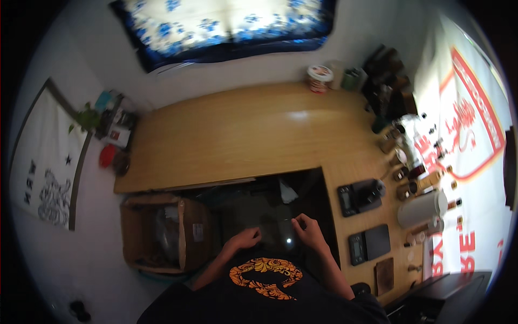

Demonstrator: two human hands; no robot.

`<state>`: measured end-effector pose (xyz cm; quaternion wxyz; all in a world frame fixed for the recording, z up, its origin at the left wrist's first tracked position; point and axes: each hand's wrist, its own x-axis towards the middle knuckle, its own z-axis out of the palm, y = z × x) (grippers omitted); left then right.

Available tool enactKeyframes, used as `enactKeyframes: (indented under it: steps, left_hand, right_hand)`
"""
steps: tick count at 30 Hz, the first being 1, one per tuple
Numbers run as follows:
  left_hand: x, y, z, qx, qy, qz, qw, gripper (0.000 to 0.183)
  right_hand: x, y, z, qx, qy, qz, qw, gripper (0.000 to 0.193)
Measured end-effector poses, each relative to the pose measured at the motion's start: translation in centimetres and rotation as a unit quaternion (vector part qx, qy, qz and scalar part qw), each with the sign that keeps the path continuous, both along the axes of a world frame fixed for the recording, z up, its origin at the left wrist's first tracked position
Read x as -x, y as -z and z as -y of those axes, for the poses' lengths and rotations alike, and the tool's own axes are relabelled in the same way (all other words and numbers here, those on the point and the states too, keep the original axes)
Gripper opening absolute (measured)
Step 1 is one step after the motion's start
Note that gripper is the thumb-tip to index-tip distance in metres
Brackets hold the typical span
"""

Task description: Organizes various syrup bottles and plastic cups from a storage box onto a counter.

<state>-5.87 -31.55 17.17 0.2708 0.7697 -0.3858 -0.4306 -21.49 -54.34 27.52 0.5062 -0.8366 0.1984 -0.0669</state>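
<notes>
My left hand (247, 237) hovers in front of my body, to the right of an open cardboard box (195, 232). Its fingers are curled in, and nothing shows in them. My right hand (307, 228) is raised a little to the right, closed with thumb and fingers drawn together; I see nothing held there either. The palms face away from view. A gap separates the two hands, over the dark glossy floor (237, 213). Beyond them lies a small whitish piece (287, 191), its kind unclear. Clear plastic (168, 232) sits inside the box.
A wooden counter (243, 129) runs along the far side and down the right. On its right arm stand two dark digital scales (376, 241), a white canister (423, 209) and several small bottles. A white tub (320, 78) stands at the back; a red object (107, 155) is at left.
</notes>
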Motion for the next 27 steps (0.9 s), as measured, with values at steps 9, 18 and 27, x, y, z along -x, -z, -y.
enactKeyframes:
  steps: [9,18,27]
  left_hand:
    - [-5.8,0.9,-13.6,0.207,-0.319,-0.009,0.925,0.015]
    - [-0.9,3.5,-28.2,0.316,-0.611,-0.028,0.725,0.009]
    - [8.4,4.0,-33.6,0.197,-0.838,0.056,0.506,0.01]
  right_hand:
    - [-15.1,-0.6,-12.5,-0.032,-0.213,0.045,0.976,0.022]
    - [-23.3,0.7,-28.0,0.015,-0.553,-0.028,0.833,0.022]
    - [-29.8,5.2,-36.8,0.09,-0.728,0.014,0.68,0.025]
